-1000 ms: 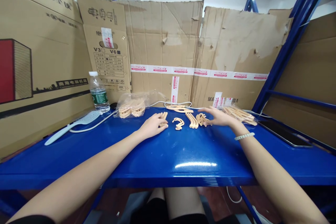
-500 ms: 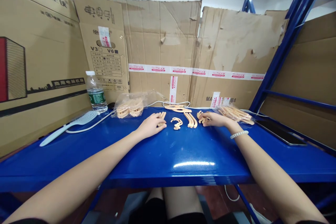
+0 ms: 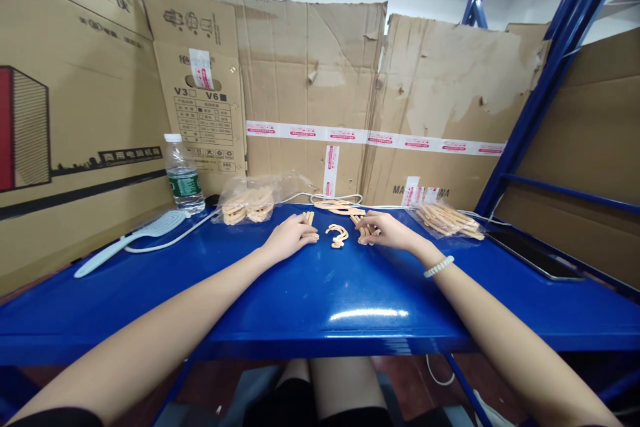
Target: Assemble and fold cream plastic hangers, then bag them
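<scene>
My left hand [image 3: 289, 238] rests on the blue tabletop with its fingers curled over a small bunch of straight, light wooden strips [image 3: 309, 217]. Their lower part is hidden under the fingers. To the right, my right hand [image 3: 387, 232] has its fingers closed around a row of curved wooden strips [image 3: 357, 221], partly covering them. Between the hands lie several small hook-shaped wooden pieces [image 3: 340, 235], touched by neither. Behind them, a flat stack of longer wooden pieces [image 3: 340, 207] lies near the back of the table.
A clear bag of wooden pieces [image 3: 250, 203] sits left of my hands, another bag [image 3: 446, 220] right. A water bottle [image 3: 184, 177], a pale hairbrush [image 3: 135, 237], a white cable [image 3: 173, 245] and a dark phone [image 3: 535, 255] lie around. Cardboard [image 3: 310, 80] walls the back.
My right hand has moved left, from the small pieces at the right onto the row of curved strips. My left hand stays almost in place, with its fingers slightly shifted.
</scene>
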{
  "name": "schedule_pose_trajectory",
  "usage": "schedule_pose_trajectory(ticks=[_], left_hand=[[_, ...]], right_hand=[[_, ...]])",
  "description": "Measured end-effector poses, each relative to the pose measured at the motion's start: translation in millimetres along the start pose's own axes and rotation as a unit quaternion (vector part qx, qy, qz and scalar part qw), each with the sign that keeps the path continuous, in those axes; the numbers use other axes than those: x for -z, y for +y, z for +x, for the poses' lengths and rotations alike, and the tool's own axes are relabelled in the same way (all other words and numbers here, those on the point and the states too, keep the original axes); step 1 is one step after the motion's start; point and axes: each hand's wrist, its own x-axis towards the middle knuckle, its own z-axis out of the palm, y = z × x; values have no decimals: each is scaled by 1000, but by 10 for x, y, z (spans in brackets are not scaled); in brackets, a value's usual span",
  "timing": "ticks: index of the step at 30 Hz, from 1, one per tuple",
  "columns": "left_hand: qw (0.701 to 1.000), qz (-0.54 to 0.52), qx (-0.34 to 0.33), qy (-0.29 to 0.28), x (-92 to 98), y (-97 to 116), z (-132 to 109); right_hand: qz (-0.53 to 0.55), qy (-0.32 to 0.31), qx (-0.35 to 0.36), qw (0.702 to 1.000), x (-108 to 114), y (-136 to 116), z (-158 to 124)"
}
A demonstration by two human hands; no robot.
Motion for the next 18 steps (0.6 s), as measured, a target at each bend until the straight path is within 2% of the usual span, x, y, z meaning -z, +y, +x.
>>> schedule_pose_trajectory(ticks=[4,9,14,18], left_hand=[[1000,-2,0,1,-13,-6,-2],[1000,-2,1,9,-28,-17,-9],[1000,-2,0,18,-26,-10,-17],[1000,1,-4,26,-26,-5,-32]], right_hand=[[-5,22,19,1000,-73,-259,16],[-41,-5,50,998,-226,-531,134],[-80,-23,42,996,-298,-519,403],[-81,-24,26,996,-265,-419,616]])
